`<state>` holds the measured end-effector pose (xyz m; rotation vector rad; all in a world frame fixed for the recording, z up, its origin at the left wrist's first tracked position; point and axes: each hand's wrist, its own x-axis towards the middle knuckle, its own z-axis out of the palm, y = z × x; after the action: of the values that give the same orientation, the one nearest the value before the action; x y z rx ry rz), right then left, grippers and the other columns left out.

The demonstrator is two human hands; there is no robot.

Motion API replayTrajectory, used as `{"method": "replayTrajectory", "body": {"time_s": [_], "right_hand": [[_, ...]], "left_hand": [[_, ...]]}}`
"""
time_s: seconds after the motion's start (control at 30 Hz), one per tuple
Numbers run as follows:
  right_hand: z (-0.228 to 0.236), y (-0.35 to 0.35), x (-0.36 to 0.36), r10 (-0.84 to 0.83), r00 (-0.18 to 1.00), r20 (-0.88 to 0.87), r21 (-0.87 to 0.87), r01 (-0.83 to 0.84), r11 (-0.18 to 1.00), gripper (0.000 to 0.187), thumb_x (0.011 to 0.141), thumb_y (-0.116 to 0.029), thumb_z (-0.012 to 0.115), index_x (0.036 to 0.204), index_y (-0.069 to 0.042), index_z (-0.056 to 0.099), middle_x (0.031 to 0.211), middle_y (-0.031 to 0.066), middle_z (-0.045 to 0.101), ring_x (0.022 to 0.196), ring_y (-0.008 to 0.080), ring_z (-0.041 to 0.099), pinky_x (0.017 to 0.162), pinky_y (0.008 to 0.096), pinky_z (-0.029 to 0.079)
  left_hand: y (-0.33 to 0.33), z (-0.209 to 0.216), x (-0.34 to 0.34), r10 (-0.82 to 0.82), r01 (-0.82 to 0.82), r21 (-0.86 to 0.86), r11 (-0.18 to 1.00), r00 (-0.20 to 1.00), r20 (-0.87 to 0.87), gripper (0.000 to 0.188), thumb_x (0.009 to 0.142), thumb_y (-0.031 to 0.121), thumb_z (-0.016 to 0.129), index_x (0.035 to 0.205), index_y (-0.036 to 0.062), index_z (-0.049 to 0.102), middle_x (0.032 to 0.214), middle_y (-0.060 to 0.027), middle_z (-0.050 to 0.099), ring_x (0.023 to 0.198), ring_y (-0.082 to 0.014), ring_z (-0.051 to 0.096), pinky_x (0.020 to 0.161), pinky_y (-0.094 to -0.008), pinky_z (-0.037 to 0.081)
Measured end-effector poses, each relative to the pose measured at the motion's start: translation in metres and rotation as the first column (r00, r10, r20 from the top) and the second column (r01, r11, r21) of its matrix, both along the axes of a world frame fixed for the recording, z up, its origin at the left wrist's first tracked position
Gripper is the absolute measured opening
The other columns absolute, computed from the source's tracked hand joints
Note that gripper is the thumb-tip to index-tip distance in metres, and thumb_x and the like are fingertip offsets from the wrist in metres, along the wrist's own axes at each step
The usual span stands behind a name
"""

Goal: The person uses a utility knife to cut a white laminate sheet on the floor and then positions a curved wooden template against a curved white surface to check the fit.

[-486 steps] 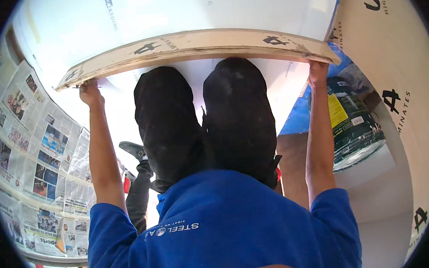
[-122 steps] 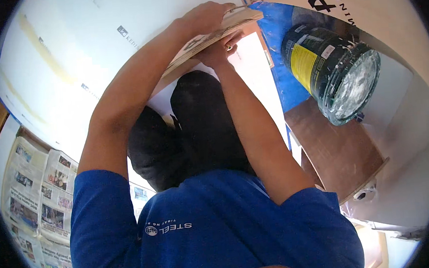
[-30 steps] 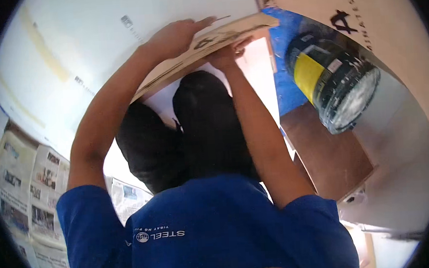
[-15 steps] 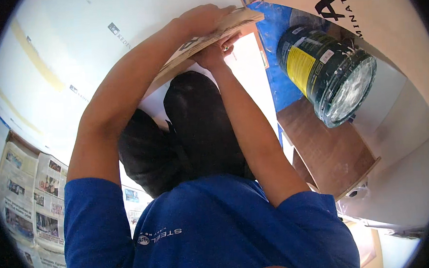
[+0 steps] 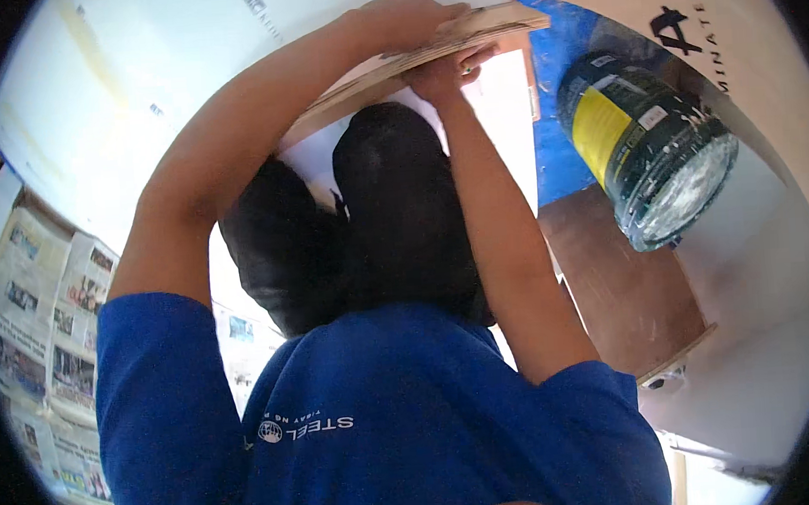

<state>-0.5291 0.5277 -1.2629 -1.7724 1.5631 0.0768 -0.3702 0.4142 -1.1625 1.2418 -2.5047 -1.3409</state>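
Note:
A plywood board [image 5: 493,27], seen nearly edge-on, is held tilted above my knees. My left hand [image 5: 413,19] lies over its far face, gripping it close to its right end. Against the near underside is my right hand [image 5: 449,74], its fingers partly curled at the board and a ring on one of them. Part of the right palm is hidden by the board's edge. My legs in black trousers [image 5: 392,198] are bent just below the board.
A dark tub with a yellow label [image 5: 601,129] and a smeared whitish lid stands at the right, by a blue surface [image 5: 556,151]. Near it is a brown wooden panel [image 5: 619,276]. White printed sheeting [image 5: 180,62] spreads at the far left; newspaper [image 5: 49,339] covers the left side.
The board and both hands have shifted slightly right and up in the picture. The tub and surroundings also appear farther right, as my view has turned a little. Both hands remain on the board.

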Motion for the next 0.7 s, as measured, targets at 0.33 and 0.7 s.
{"method": "replayTrajectory", "body": {"time_s": [0.33,0.7], "right_hand": [[0.021,-0.012,0.0,0.172,0.966,-0.194,0.089,-0.157,0.984,0.072,0.079,-0.052,0.07,0.135,-0.01,0.054,0.142,0.013,0.05,0.135,0.032,0.04,0.114,0.0435,0.029],[0.073,-0.016,0.046,-0.15,0.812,-0.564,-0.05,0.147,0.988,0.089,0.076,-0.054,0.069,0.147,-0.01,0.039,0.152,0.0228,0.032,0.145,0.0411,0.016,0.119,0.0478,0.016]], "left_hand": [[0.118,0.041,0.177,-0.037,-0.056,0.298,0.953,0.954,0.298,0.064,0.093,0.012,0.05,0.15,0.0332,0.032,0.101,-0.0192,0.063,0.098,-0.0384,0.063,0.087,-0.0465,0.048],[0.151,0.104,0.265,0.086,-0.183,0.333,0.925,0.955,0.285,0.071,0.085,0.006,0.06,0.149,0.0238,0.037,0.097,-0.0215,0.065,0.091,-0.0388,0.064,0.086,-0.044,0.049]]}}
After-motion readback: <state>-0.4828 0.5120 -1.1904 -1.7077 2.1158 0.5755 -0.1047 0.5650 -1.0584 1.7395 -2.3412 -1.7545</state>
